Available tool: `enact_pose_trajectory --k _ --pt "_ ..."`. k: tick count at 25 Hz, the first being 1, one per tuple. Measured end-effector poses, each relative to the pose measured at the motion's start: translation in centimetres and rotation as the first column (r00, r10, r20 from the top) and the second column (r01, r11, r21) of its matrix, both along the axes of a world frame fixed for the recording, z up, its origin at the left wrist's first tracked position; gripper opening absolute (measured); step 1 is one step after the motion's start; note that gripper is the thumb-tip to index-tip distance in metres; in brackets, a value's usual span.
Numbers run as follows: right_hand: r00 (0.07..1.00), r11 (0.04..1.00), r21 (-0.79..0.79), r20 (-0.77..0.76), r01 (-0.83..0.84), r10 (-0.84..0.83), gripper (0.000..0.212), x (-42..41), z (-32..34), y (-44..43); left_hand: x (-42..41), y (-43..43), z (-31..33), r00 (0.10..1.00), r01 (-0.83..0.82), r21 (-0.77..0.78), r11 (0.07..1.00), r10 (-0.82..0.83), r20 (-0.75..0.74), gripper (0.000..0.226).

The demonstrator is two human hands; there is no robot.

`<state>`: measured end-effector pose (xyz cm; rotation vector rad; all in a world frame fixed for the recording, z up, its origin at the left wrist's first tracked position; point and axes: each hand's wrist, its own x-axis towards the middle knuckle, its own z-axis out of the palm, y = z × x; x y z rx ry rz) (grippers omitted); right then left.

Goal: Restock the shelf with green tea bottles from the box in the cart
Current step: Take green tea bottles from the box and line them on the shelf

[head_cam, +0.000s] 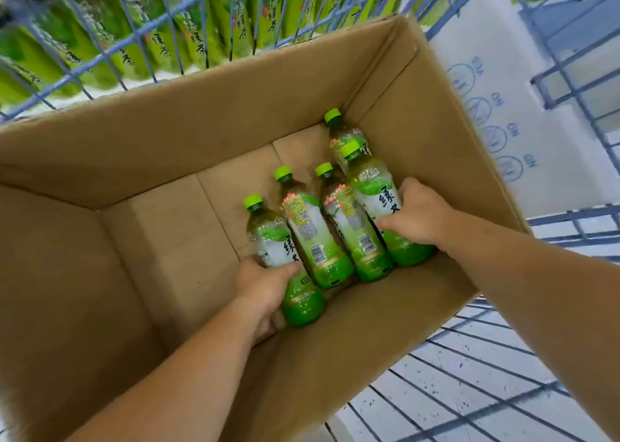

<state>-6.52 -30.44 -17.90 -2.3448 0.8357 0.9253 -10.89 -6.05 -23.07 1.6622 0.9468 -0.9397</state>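
Five bottles [339,233] lie clustered at the right end of the box [167,139], caps pointing to its far wall, bodies touching; the left hand [265,284] is wrapped around the leftmost bottle [285,260], the right hand [419,213] around the rightmost [375,200], which rests partly on a fifth behind it. Likely risks: lifting the right one could set the fifth rolling; the smooth plastic could slip from a one-handed hold; a bottle could catch the box's tall wall or the cart [503,374] wires on its way to the shelf [151,22] beyond.
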Motion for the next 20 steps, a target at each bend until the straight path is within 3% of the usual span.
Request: enact_pose_trajectory --k 5,11,14,17,20 --pt "0.998 0.997 0.052 0.011 0.056 -0.057 0.051 -0.8 1.8 0.8 1.1 1.6 2.6 0.992 0.090 0.018 0.996 -0.091 0.087 0.042" --pt "0.935 0.907 0.269 0.059 0.323 -0.350 0.056 -3.2 9.4 5.2 2.0 3.6 11.7 0.981 0.144 -0.060 0.988 -0.135 0.139 0.055" --pt "0.893 0.840 0.392 0.089 0.376 -0.441 0.034 -5.0 14.3 8.0 1.9 5.0 17.2 0.965 0.190 -0.081 0.979 -0.170 0.199 0.066" --pt "0.869 0.779 0.500 0.099 0.378 -0.485 0.021 -6.3 19.3 10.9 1.4 7.1 22.9 0.949 0.223 -0.092 0.970 -0.195 0.247 0.043" --pt "0.839 0.758 0.531 0.148 0.379 -0.524 0.031 -7.2 23.7 14.7 0.7 10.0 27.7 0.929 0.219 -0.121 0.968 -0.169 0.330 0.028"
